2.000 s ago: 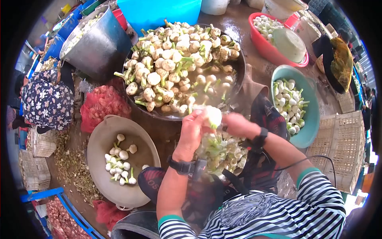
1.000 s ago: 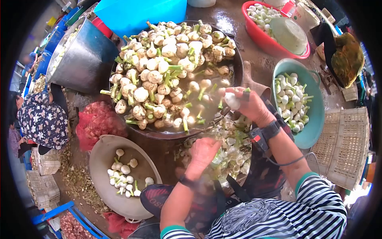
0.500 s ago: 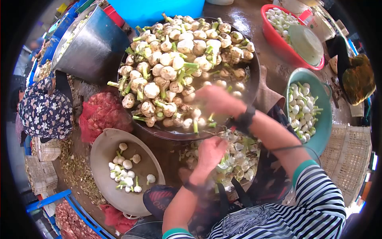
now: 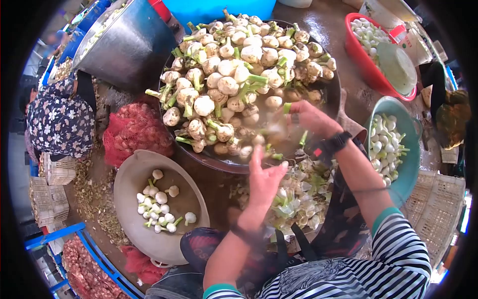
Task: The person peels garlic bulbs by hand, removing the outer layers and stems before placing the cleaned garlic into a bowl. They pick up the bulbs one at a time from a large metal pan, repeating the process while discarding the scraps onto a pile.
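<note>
Bulbs (image 4: 204, 105) round, soil-streaked; right hand (image 4: 313, 119) near, left hand (image 4: 265, 183) spread.

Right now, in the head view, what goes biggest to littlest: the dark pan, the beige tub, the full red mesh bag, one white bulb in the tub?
Dark pan
Beige tub
Full red mesh bag
White bulb
Nearness could fool us about real size.

Just left of centre I see a strip of floor (image 4: 217, 185) where a hand could pass, between the grey basin (image 4: 128, 199) and the peelings (image 4: 298, 202); the big pan (image 4: 331, 109) bars it above, the person's knee (image 4: 201, 243) below.
</note>
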Demonstrator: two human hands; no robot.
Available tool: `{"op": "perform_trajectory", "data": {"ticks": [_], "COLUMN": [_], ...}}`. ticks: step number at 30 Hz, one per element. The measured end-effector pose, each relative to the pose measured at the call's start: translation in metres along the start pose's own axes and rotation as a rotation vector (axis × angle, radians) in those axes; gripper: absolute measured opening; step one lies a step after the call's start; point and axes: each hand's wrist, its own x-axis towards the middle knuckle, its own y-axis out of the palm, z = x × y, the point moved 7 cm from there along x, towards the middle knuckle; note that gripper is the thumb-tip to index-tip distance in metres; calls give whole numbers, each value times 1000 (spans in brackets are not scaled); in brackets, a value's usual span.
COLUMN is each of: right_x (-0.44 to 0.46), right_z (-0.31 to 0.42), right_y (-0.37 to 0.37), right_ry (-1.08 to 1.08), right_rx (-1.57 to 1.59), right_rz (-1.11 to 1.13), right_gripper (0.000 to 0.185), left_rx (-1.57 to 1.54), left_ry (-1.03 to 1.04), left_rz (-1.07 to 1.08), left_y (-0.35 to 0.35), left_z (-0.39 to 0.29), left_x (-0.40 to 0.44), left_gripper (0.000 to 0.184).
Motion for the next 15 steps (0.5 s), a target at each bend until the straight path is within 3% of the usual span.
{"op": "perform_trajectory", "data": {"ticks": [2, 4, 6, 7, 10, 11, 15], "right_x": [-30, -52, -69, -78, -78, -89, -102], "right_z": [30, 45, 52, 56, 25, 48, 62], "right_y": [29, 52, 60, 62, 84, 84, 85], "right_ry": [-94, -257, -301, -324, -54, -331, -172], "right_rx": [287, 161, 220, 248, 514, 166, 91], "right_rz": [-1, -21, -192, -282, -336, -478, -496], "right_gripper": [22, 32, 36, 38, 42, 38, 34], "left_rx": [-138, -174, -111, 38, 567, 601, 523], "left_ry": [45, 89, 133, 264, 653, 713, 531], "left_rz": [36, 58, 77, -17, -170, -179, -69], "left_y": [4, 0, -5, -9, -6, -3, -7], "left_z": [-6, -7, -12, -28, -57, -63, -60], "left_x": [3, 5, 6, -3, -22, -28, -24], "left_gripper": [59, 60, 59, 60, 62, 64, 62]}}
